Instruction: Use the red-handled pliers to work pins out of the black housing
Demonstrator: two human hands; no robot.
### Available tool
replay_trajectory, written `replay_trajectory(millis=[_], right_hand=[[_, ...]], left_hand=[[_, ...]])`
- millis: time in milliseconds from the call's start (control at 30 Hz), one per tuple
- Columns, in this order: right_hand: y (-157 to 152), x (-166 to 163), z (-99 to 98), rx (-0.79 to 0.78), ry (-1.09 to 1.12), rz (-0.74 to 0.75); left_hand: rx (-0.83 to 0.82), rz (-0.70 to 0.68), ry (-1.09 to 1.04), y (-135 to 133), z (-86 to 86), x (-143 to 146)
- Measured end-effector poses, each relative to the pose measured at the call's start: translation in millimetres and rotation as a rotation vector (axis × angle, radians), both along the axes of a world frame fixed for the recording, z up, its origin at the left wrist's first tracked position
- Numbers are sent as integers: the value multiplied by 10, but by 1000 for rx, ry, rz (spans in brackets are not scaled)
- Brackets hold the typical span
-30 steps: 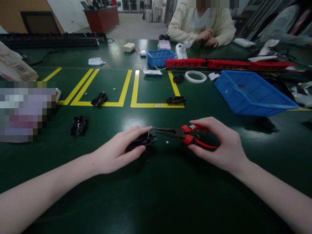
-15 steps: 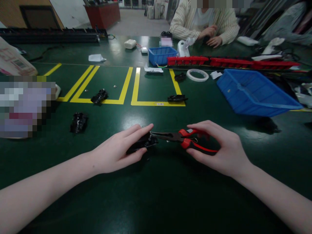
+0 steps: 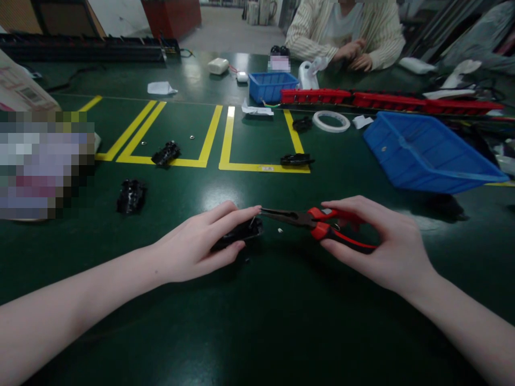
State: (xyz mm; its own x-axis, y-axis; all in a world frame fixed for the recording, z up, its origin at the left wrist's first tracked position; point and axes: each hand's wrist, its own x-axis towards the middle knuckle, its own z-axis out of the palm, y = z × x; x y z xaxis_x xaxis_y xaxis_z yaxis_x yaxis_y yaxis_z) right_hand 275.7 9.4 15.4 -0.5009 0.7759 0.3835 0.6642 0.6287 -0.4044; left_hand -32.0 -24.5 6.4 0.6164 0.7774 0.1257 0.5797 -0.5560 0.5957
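Note:
My left hand (image 3: 201, 244) presses a small black plastic part (image 3: 241, 234) flat on the dark green table, fingers and thumb closed around it. My right hand (image 3: 382, 244) grips the red handles of long-nose pliers (image 3: 306, 219). The dark jaws point left and their tips sit at the part's right end, by a thin pin that sticks up from it. A tiny white fragment (image 3: 280, 230) lies on the table just under the jaws.
Other black parts (image 3: 131, 195) (image 3: 166, 154) (image 3: 296, 159) lie ahead on the table (image 3: 257, 321) among yellow floor-tape lines. A large blue bin (image 3: 430, 155) stands at right, a small blue bin (image 3: 270, 86), tape roll (image 3: 331, 121) and red strips (image 3: 382, 101) farther back. A person in a striped shirt (image 3: 346, 32) sits opposite.
The pliers' tips went into the part half a second ago and have now drawn back slightly to the right. Both hands stay in nearly the same place; the view tilted a little.

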Motion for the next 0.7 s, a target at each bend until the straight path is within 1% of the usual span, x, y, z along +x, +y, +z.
replay_trajectory(millis=[267,433,567,700], right_hand=[[-14,3,11,20,16,28],[-25,-10,27,20,10,23],[-30,-1,22,27,9,26],[-31,3,21,31,6,5]], left_hand=[[29,-21,-29,-5,13,-3],[18,-23,-44,-5,11,-3],[29,-24,-49,-6,-6,-1],[48,-26,-97,-2,-34,-13]])
